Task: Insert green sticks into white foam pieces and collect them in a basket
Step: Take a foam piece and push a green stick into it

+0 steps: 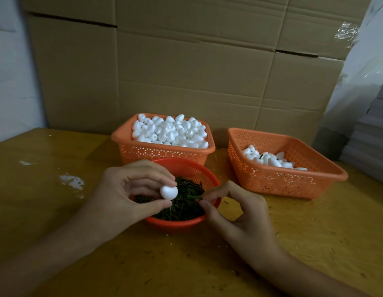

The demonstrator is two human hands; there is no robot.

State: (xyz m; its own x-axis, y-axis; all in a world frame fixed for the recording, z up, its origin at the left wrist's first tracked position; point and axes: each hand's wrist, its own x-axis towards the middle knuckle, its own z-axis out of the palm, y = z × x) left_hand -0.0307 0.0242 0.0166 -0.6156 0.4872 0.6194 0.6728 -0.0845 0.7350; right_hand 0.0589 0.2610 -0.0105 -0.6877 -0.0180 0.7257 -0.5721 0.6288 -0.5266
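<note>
1. Table (57, 211) holds three orange baskets: the supply basket (164, 156) heaped with foam at the back, the collecting basket (282, 181) to the right, and the round basket (175, 224) of sticks nearest me.
2. Left hand (122, 196) hovers over the round basket, thumb and fingers clamped on one foam piece (169, 192).
3. Right hand (235, 213), just beside it, pinches a green stick (197, 197).
4. I read the stick's long axis pointing left at the foam, near but apart. A straight leftward push should seat it.

Cardboard boxes (186, 61) wall off a wooden table (47, 211).
</note>
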